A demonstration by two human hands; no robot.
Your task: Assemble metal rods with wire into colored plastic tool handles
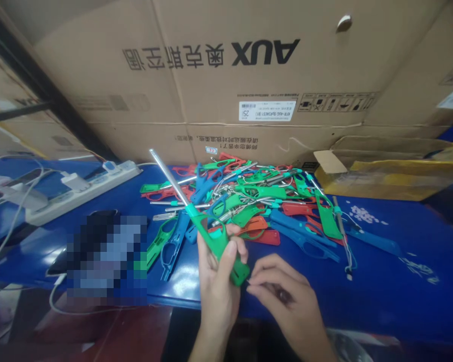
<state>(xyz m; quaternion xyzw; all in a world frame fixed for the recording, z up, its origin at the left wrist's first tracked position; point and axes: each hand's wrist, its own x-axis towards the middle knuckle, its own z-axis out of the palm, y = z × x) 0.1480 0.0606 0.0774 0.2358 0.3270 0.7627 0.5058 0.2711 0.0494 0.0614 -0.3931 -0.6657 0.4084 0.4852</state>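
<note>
My left hand (221, 274) is wrapped round the handle of a green gas lighter (216, 240), whose long silver tube points up and to the left. The lighter's butt end faces my right hand (287, 296). Thumb and forefinger of that hand are pinched together right beside this end; whatever tiny thing is between them is too small to make out. Behind both hands lies a heap of green, blue and red lighter parts (262, 192), with metal tubes and thin wires among them.
A white power strip (86, 193) with plugs and cables lies at the left, near a blurred-out device (105, 251). Small pale pieces (364, 213) are scattered at the right. An opened carton (388, 178) and a large cardboard sheet (196, 95) stand behind the blue tabletop (362, 306).
</note>
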